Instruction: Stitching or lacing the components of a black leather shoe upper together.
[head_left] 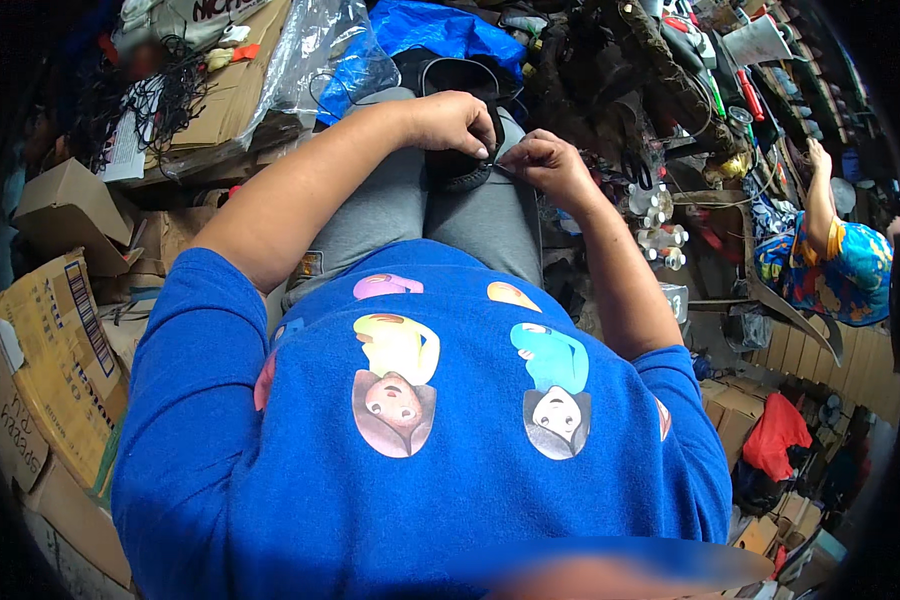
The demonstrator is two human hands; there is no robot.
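Observation:
A black item shaped like a shoe rests between my thighs, with a ribbed, stitched-looking edge at its near end. My left hand reaches over it from the left, fingers curled and thumb pressed against its edge. Just to the right, my right hand is closed in a pinch, its fingertips almost meeting the left thumb. A small thin thing shows at that pinch, too fine to name. Grey trousers cover my legs beneath the item.
Blue plastic sheeting and clear plastic lie beyond my knees. Cardboard boxes stand on the left, beside tangled black cords. Small bottles and tools are on the right, where another person in patterned clothing appears.

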